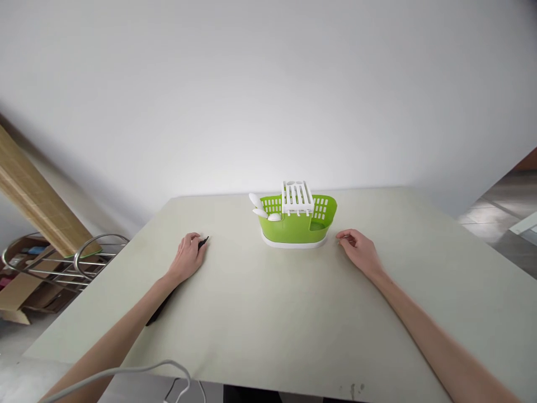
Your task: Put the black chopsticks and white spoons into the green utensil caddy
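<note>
A green plastic utensil basket [289,230] with slotted walls stands on a white base [293,245]. Across its top sits a white slotted rack [297,197]. White spoons [260,213] lean out over its left end. To the left, my left hand [187,256] is closed over a long, thin black object [203,242] lying along the table; its tip pokes out past the fingers, and my hand and forearm cover much of it. My right hand [357,249] rests just right of the basket, apart from it, fingers curled in a pinch. Whatever those fingertips hold, if anything, is too small to name.
The pale table [251,313] meets a white wall behind. A grey cable [168,362] crosses the near left edge. On the floor at left are a metal rack [84,260], a cardboard box [29,285] and a leaning bamboo-like panel [37,190].
</note>
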`<state>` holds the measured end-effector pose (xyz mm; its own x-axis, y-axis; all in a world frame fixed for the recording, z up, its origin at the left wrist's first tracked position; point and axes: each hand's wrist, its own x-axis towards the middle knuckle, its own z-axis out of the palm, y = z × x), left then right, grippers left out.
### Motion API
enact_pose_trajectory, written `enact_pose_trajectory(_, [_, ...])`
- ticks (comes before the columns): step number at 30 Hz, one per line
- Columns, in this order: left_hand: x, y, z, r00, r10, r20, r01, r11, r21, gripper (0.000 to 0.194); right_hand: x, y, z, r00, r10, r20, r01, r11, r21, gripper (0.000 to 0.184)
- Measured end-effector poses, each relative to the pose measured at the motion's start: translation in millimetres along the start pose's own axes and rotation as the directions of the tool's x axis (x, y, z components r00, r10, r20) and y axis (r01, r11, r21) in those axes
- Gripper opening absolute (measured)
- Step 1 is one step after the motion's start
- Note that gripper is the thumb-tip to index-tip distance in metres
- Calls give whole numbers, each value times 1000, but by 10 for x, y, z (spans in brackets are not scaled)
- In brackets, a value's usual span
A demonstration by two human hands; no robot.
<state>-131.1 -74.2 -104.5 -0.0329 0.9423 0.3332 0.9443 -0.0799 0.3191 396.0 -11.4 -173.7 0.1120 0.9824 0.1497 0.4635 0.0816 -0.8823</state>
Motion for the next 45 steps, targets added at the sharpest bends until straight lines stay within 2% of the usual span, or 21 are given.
enact_pose_trajectory(8, [-95,-24,66,997,-39,66,37,999,33,56,-5,3,5,1000,-6,0,6,1000,-1,25])
enact_pose_trajectory(11, [-83,-21,33,997,-43,70,41,999,23,56,-5,0,5,1000,-5,4,5,1000,-1,25])
enact_pose_trajectory(13, [-48,26,-12,998,-1,65,-2,999,45,55,-3,-2,6,1000,-5,8,5,1000,1,25])
enact_pose_trajectory(15, [12,150,-77,997,61,51,-63,997,52,54,1,-4,9,1000,-6,12,6,1000,2,24])
enact_pose_trajectory(17, [87,362,-152,995,93,31,-93,996,-7,53,4,-4,11,1000,-4,14,4,1000,3,24])
enact_pose_trajectory(21, [240,948,-248,995,91,39,-79,965,-252,55,2,-1,13,1000,-5,12,4,1000,8,24])
enact_pose_trajectory(23, [308,1238,-246,989,146,15,-134,941,-311,64,0,-2,13,1000,-6,13,6,1000,10,25])
enact_pose_trajectory(27, [449,1694,-208,952,298,-68,-305,914,-268,98,4,-13,15,1000,-13,12,12,1000,14,23])
enact_pose_trajectory(29, [522,1855,-205,921,383,-77,-391,901,-188,101,10,-16,18,1000,-20,13,20,1000,18,23])
enact_pose_trajectory(33, [653,2049,-216,847,529,-47,-531,847,-39,88,28,-6,29,999,-34,24,33,999,28,22])
enact_pose_trajectory(36, [727,2102,-211,820,572,-32,-572,820,-2,91,39,6,38,999,-42,28,41,998,38,22])
enact_pose_trajectory(40, [795,2119,-206,824,567,-18,-567,823,-10,99,52,13,44,998,-49,36,47,998,48,22])
enact_pose_trajectory(45, [784,2146,-240,834,551,-25,-552,832,-63,97,52,9,45,998,-57,41,55,997,45,22])
